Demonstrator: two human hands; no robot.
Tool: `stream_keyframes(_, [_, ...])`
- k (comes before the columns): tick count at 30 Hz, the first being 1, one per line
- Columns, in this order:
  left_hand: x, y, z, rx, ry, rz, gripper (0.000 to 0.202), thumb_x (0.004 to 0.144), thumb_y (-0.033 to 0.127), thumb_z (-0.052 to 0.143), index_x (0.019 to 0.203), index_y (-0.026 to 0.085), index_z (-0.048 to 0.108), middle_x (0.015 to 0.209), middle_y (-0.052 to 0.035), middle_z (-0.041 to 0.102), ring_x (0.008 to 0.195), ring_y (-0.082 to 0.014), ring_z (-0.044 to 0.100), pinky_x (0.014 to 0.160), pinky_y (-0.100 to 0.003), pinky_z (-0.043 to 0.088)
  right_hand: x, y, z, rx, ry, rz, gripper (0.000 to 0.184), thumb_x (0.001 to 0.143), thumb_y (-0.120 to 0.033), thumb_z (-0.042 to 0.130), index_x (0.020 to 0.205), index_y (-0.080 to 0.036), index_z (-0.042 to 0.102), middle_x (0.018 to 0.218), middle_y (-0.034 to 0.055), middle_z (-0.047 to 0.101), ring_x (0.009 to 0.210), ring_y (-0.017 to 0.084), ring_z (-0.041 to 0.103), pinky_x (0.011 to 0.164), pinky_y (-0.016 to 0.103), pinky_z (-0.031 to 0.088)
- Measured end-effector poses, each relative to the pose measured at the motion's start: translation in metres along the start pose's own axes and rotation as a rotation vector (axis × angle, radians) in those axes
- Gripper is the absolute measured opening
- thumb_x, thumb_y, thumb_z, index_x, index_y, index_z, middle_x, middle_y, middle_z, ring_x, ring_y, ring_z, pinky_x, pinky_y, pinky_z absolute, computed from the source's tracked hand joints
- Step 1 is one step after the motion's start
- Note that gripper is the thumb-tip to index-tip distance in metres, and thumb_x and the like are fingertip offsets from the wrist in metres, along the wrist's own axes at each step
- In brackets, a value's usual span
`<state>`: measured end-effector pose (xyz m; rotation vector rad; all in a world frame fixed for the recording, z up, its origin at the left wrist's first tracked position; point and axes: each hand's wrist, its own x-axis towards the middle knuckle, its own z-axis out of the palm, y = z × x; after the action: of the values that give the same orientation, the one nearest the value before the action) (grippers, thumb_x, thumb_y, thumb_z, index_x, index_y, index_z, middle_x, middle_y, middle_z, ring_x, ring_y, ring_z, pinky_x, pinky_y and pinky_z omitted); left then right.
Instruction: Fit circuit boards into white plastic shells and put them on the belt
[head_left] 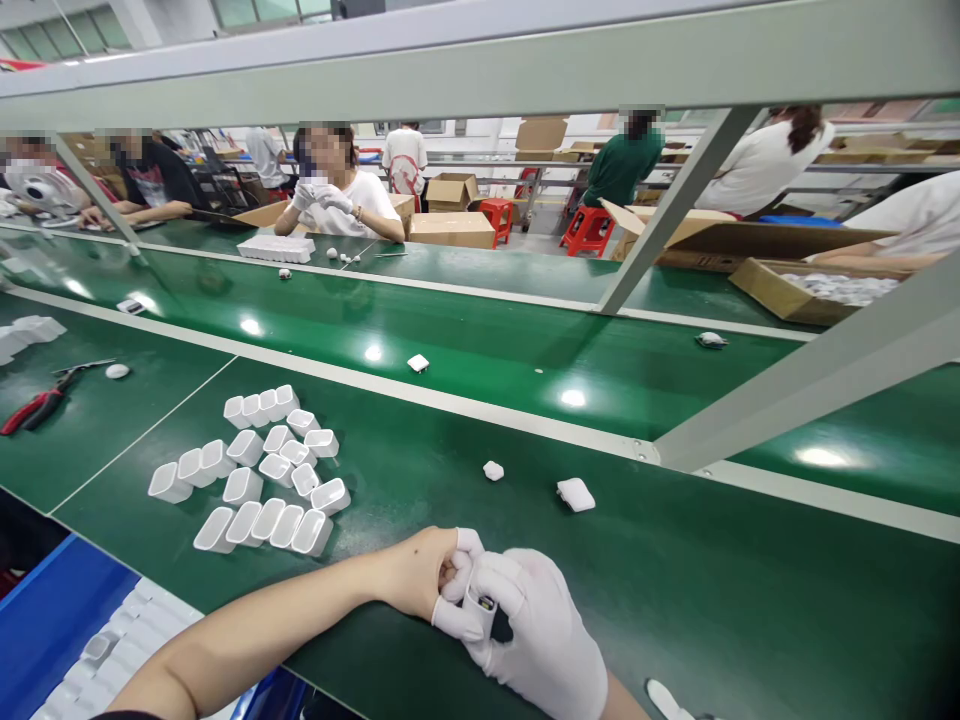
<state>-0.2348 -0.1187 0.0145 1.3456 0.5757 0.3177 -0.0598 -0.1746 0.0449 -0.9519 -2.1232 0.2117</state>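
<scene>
My left hand (424, 572), with white covers on some fingers, is closed around a small white plastic casing (478, 602). My right hand (546, 632), in a white glove, grips the same casing from the other side. A dark opening with a small metallic part shows in it; the fingers hide the rest. Left of my hands, several open white plastic cups (242, 486) lie on the green bench (720, 600), some in rows. Beyond my hands rest a small white lump (493, 470) and a squarish white piece (576, 494).
A green conveyor belt (487, 335) runs behind the bench, carrying a few small parts. A slanted post (810, 370) rises at right. Red-handled pliers (41, 408) lie at left. A blue bin (67, 590) holds white trays. A gloved co-worker (345, 195) sits across the belt.
</scene>
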Motion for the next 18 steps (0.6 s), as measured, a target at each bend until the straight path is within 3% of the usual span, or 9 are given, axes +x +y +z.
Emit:
stream_keyframes(5, [0.0001, -0.0006, 0.0018, 0.035, -0.053, -0.03, 0.056, 0.046, 0.027, 0.09, 0.078, 0.018, 0.046, 0.056, 0.0118, 0.046, 0.05, -0.0042, 0.036, 0.044, -0.016, 0.027, -0.0031, 0.0, 0.0029, 0.046, 0.02, -0.017, 0.013, 0.073, -0.013, 0.055, 0.078, -0.021, 0.047, 0.063, -0.0054, 0.058, 0.052, 0.011, 0.045, 0.057, 0.027, 0.03])
stream_keyframes(9, [-0.0012, 0.0036, 0.003, 0.043, 0.015, 0.072, 0.055, 0.051, 0.026, 0.089, 0.086, 0.017, 0.048, 0.06, 0.0107, 0.044, 0.051, -0.0043, 0.035, 0.046, -0.017, 0.027, -0.0016, 0.0053, 0.0047, 0.059, -0.021, 0.012, 0.009, 0.076, -0.014, 0.054, 0.076, -0.022, 0.049, 0.071, -0.0043, 0.065, 0.054, 0.011, 0.051, 0.056, 0.027, 0.03])
stream_keyframes(12, [-0.0023, 0.0057, 0.0036, -0.003, 0.026, 0.13, 0.062, 0.048, 0.029, 0.091, 0.091, 0.016, 0.049, 0.064, 0.0084, 0.049, 0.055, -0.0054, 0.04, 0.05, -0.018, 0.032, -0.0014, 0.0068, 0.0051, 0.083, 0.029, -0.002, 0.009, 0.079, -0.013, 0.053, 0.08, -0.022, 0.052, 0.077, -0.0025, 0.067, 0.056, 0.011, 0.055, 0.054, 0.026, 0.033])
stream_keyframes(15, [-0.0031, 0.0068, 0.0037, -0.037, 0.0, 0.174, 0.068, 0.042, 0.032, 0.093, 0.091, 0.016, 0.048, 0.066, 0.0061, 0.053, 0.057, -0.0069, 0.045, 0.051, -0.018, 0.034, -0.0028, 0.0045, 0.0043, -0.01, 0.117, -0.044, 0.014, 0.079, -0.012, 0.051, 0.086, -0.023, 0.055, 0.08, -0.0016, 0.069, 0.056, 0.012, 0.056, 0.054, 0.027, 0.035])
stream_keyframes(18, [-0.0032, 0.008, 0.0029, 0.043, -0.01, 0.184, 0.063, 0.043, 0.034, 0.092, 0.087, 0.015, 0.051, 0.064, 0.0069, 0.052, 0.054, -0.0059, 0.043, 0.049, -0.017, 0.033, -0.0045, 0.0016, 0.0039, -0.105, 0.093, -0.123, 0.017, 0.078, -0.005, 0.047, 0.08, -0.022, 0.052, 0.075, -0.0043, 0.068, 0.055, 0.011, 0.053, 0.053, 0.028, 0.031])
